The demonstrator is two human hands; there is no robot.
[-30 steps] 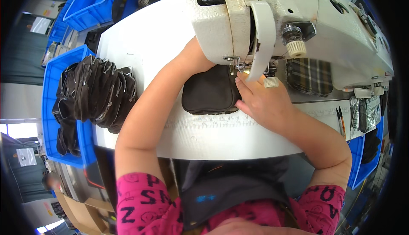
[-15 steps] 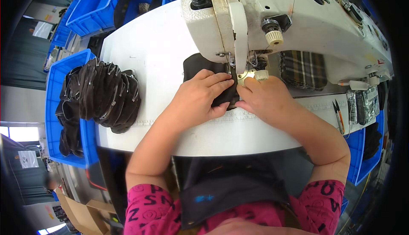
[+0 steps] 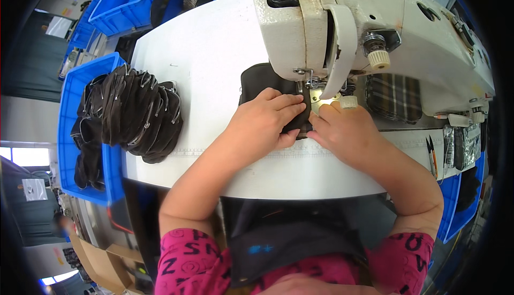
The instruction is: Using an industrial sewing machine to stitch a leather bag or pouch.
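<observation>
A dark brown fabric piece (image 3: 261, 81) lies under the presser foot of the white sewing machine (image 3: 321, 38), with a zipper strip (image 3: 300, 87) along its right side. My left hand (image 3: 267, 116) rests flat on this fabric, fingers stretched toward the zipper and thumb apart at the near edge. Just right of the needle area, my right hand (image 3: 345, 129) has its fingers curled and pinches the fabric's right edge. What lies beneath my fingers is hidden. A small lamp lights the metal needle plate (image 3: 320, 100).
To the left, a heap of dark zippered pieces (image 3: 139, 116) overhangs a blue bin (image 3: 113, 180). Plaid fabric pieces (image 3: 393, 97) lie under the machine arm. Thread snips (image 3: 431, 156) and plastic-wrapped packets (image 3: 461, 145) sit at the table's right end, above another blue bin (image 3: 452, 198).
The view has shifted, so the machine and table appear farther right. Both hands keep nearly the same hold beside the needle, and the fabric has barely moved against the machine.
</observation>
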